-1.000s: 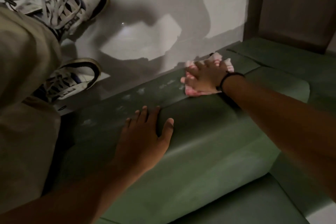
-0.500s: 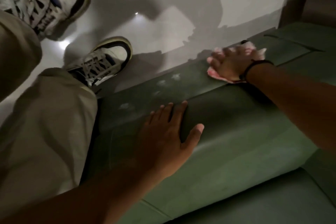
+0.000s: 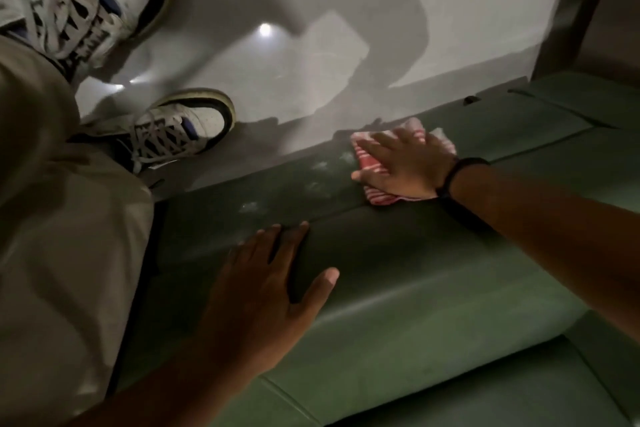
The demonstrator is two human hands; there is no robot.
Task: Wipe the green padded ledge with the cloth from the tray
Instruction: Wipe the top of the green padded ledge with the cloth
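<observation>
Sliding nearer the pale smudges than half a second before, the right hand pressed flat, fingers straight, on the red-and-white striped cloth atop the green padded ledge. At its 8 o'clock the left hand lay spread on the ledge, gripping nothing. Shoes stood on the floor at 10 o'clock.

Ledge lies open between cloth and left hand.

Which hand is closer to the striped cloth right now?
Right. The right hand lies flat on the cloth; the left hand rests on the ledge, apart from it.
</observation>
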